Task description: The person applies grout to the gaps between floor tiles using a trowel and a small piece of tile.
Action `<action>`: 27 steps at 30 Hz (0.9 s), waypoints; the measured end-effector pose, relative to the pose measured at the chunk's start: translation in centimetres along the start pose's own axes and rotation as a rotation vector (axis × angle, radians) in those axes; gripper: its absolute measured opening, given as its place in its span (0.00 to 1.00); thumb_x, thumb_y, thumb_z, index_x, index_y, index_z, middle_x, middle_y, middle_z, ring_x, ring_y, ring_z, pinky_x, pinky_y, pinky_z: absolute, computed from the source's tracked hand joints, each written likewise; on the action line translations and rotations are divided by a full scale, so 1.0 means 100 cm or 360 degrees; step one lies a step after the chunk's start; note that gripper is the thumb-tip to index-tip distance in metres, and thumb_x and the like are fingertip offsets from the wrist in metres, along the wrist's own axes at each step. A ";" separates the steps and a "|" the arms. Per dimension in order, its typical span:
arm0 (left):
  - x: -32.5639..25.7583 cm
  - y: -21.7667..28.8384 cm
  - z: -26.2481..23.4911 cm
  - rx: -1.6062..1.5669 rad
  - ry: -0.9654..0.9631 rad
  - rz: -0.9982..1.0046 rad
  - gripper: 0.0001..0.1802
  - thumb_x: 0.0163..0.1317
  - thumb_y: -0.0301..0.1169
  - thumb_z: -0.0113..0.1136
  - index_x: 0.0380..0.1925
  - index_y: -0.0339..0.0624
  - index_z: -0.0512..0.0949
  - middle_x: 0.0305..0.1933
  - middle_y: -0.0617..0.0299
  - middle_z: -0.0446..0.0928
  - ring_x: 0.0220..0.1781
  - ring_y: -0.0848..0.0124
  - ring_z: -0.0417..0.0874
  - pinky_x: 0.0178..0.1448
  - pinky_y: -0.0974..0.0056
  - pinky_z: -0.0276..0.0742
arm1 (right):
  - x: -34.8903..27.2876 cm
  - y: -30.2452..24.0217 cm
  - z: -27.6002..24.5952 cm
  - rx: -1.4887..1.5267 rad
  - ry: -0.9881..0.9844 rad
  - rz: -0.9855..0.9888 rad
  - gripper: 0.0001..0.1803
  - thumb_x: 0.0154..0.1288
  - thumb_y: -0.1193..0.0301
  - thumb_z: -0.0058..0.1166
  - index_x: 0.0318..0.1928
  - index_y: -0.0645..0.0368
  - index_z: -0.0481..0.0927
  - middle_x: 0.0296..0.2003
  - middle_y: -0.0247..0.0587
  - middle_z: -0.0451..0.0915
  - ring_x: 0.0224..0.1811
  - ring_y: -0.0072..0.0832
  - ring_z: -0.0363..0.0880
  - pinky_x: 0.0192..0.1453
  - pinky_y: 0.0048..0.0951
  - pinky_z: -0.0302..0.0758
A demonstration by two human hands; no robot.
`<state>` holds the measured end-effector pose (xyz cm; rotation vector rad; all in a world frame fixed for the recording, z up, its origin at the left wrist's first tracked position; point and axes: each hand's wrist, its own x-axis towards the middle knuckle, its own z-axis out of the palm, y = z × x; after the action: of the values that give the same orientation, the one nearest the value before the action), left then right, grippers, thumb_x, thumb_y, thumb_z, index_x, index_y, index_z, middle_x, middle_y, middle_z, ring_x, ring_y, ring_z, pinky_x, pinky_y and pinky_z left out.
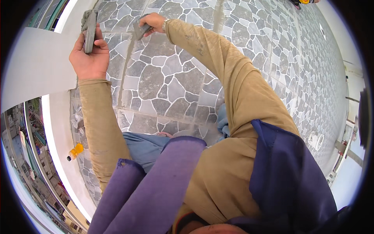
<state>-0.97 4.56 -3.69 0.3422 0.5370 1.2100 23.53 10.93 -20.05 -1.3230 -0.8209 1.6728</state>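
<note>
My left hand (91,64) is raised at the upper left, fingers wrapped round a flat grey board (90,33) seen nearly edge-on. Lumpy grey mortar (83,20) clings to its far left side. My right hand (156,22) grips a small flat grey scraper (140,29), low over the floor beside a joint between tiles. Whether its edge touches the floor, I cannot tell. The floor tile (156,82) has a grey stone pattern with white lines. A grey-smeared joint (125,74) runs from near the scraper toward me.
A low white wall (35,66) borders the floor on the left, with a railing beyond it. Near its foot lies a yellow bottle-like object (76,151) with a dark end. Another yellow and dark item (306,1) sits at the far right. Purple cloth (156,187) hangs in front of me.
</note>
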 end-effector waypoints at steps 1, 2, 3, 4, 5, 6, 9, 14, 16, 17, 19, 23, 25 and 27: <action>0.007 -0.007 0.007 -0.0002 0.0089 0.0052 0.20 0.76 0.30 0.43 0.62 0.31 0.68 0.56 0.46 0.78 0.50 0.61 0.85 0.36 0.68 0.78 | -0.008 -0.012 -0.022 0.0004 0.0050 -0.0051 0.16 0.59 0.75 0.61 0.47 0.72 0.79 0.42 0.52 0.83 0.40 0.43 0.86 0.40 0.40 0.91; 0.011 -0.010 0.007 -0.0072 0.0132 0.0085 0.20 0.75 0.31 0.44 0.61 0.29 0.70 0.57 0.46 0.79 0.51 0.61 0.85 0.37 0.68 0.79 | -0.021 -0.020 -0.037 0.0003 0.0130 -0.0077 0.18 0.59 0.73 0.62 0.48 0.70 0.80 0.44 0.49 0.84 0.43 0.41 0.86 0.41 0.38 0.90; 0.019 -0.026 0.029 -0.0200 0.0095 0.0071 0.21 0.75 0.31 0.46 0.61 0.28 0.71 0.58 0.47 0.79 0.52 0.61 0.85 0.38 0.67 0.80 | -0.033 -0.037 -0.087 -0.0026 0.0055 -0.0106 0.19 0.60 0.71 0.54 0.52 0.57 0.82 0.42 0.42 0.86 0.44 0.36 0.85 0.46 0.46 0.85; 0.025 -0.030 0.036 -0.0158 0.0071 0.0150 0.17 0.75 0.32 0.46 0.55 0.32 0.75 0.49 0.51 0.81 0.44 0.65 0.86 0.32 0.69 0.80 | -0.051 -0.051 -0.109 0.0015 0.0104 -0.0189 0.16 0.59 0.71 0.54 0.48 0.57 0.83 0.39 0.41 0.85 0.39 0.36 0.84 0.41 0.43 0.85; 0.025 -0.022 0.030 -0.0067 0.0090 0.0258 0.15 0.74 0.34 0.46 0.49 0.36 0.78 0.39 0.56 0.84 0.36 0.69 0.87 0.26 0.72 0.81 | -0.068 -0.061 -0.104 0.0013 0.0207 -0.0220 0.15 0.59 0.72 0.53 0.47 0.57 0.82 0.38 0.40 0.85 0.37 0.35 0.84 0.40 0.42 0.84; 0.019 -0.015 0.049 -0.0100 0.0061 0.0313 0.13 0.73 0.34 0.47 0.46 0.38 0.78 0.37 0.57 0.84 0.34 0.69 0.86 0.26 0.72 0.80 | -0.084 -0.087 -0.115 0.0080 0.0255 -0.0318 0.14 0.59 0.72 0.53 0.47 0.58 0.82 0.37 0.40 0.85 0.38 0.34 0.84 0.39 0.42 0.84; 0.027 -0.051 0.054 -0.0217 0.0048 0.0167 0.11 0.72 0.33 0.50 0.43 0.39 0.78 0.35 0.58 0.84 0.33 0.68 0.86 0.25 0.71 0.79 | -0.145 -0.134 -0.166 -0.0062 0.0431 -0.0445 0.12 0.64 0.70 0.55 0.48 0.58 0.81 0.38 0.41 0.85 0.38 0.31 0.85 0.39 0.33 0.84; 0.028 -0.027 0.043 -0.0154 -0.0013 0.0141 0.11 0.71 0.33 0.51 0.43 0.38 0.78 0.35 0.58 0.84 0.33 0.67 0.86 0.24 0.70 0.79 | -0.167 -0.209 -0.111 -0.0301 0.0299 -0.0545 0.11 0.64 0.73 0.60 0.47 0.59 0.82 0.38 0.41 0.85 0.39 0.31 0.85 0.41 0.34 0.85; 0.023 -0.038 0.063 0.0020 0.0121 0.0112 0.09 0.71 0.33 0.52 0.41 0.41 0.78 0.35 0.59 0.83 0.31 0.69 0.84 0.25 0.70 0.78 | -0.172 -0.226 -0.131 -0.0194 0.0414 -0.0670 0.10 0.64 0.73 0.60 0.46 0.60 0.83 0.37 0.41 0.85 0.39 0.32 0.85 0.42 0.36 0.85; 0.018 -0.038 0.075 -0.0023 0.0077 0.0162 0.09 0.71 0.33 0.52 0.41 0.41 0.78 0.35 0.59 0.83 0.31 0.69 0.84 0.25 0.70 0.78 | -0.173 -0.245 -0.136 -0.0056 0.0489 -0.0789 0.10 0.64 0.74 0.60 0.45 0.60 0.83 0.37 0.41 0.85 0.39 0.33 0.85 0.44 0.37 0.86; 0.001 -0.022 0.067 0.0781 0.0069 0.0099 0.18 0.74 0.35 0.51 0.57 0.38 0.78 0.51 0.60 0.82 0.49 0.70 0.83 0.38 0.68 0.78 | -0.176 -0.244 -0.093 -0.0274 0.0308 -0.1006 0.13 0.62 0.76 0.60 0.48 0.62 0.83 0.39 0.41 0.86 0.41 0.31 0.85 0.46 0.36 0.85; -0.037 -0.006 0.063 0.1369 0.0127 0.0123 0.15 0.72 0.39 0.55 0.52 0.49 0.82 0.44 0.72 0.82 0.41 0.79 0.78 0.35 0.73 0.72 | -0.261 -0.206 -0.016 -0.1123 -0.0181 -0.1547 0.20 0.60 0.83 0.58 0.54 0.62 0.85 0.44 0.40 0.88 0.47 0.25 0.84 0.51 0.30 0.80; -0.053 0.003 0.059 0.1788 0.0053 0.0061 0.13 0.72 0.41 0.57 0.49 0.56 0.85 0.42 0.76 0.80 0.38 0.84 0.72 0.32 0.75 0.65 | -0.289 -0.188 0.012 -0.1745 -0.0193 -0.1956 0.22 0.57 0.85 0.56 0.51 0.57 0.87 0.42 0.40 0.88 0.45 0.32 0.84 0.51 0.31 0.79; -0.072 -0.001 0.068 0.1837 0.0065 0.0062 0.13 0.71 0.42 0.57 0.49 0.55 0.84 0.42 0.76 0.80 0.39 0.84 0.72 0.31 0.75 0.63 | -0.311 -0.181 0.024 -0.1861 -0.0191 -0.2223 0.23 0.53 0.86 0.56 0.50 0.57 0.87 0.41 0.41 0.88 0.44 0.36 0.83 0.49 0.32 0.79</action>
<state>1.17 -2.05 3.39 1.3009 1.2429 0.8299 28.09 -8.98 9.66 -0.7682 -2.2487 0.0452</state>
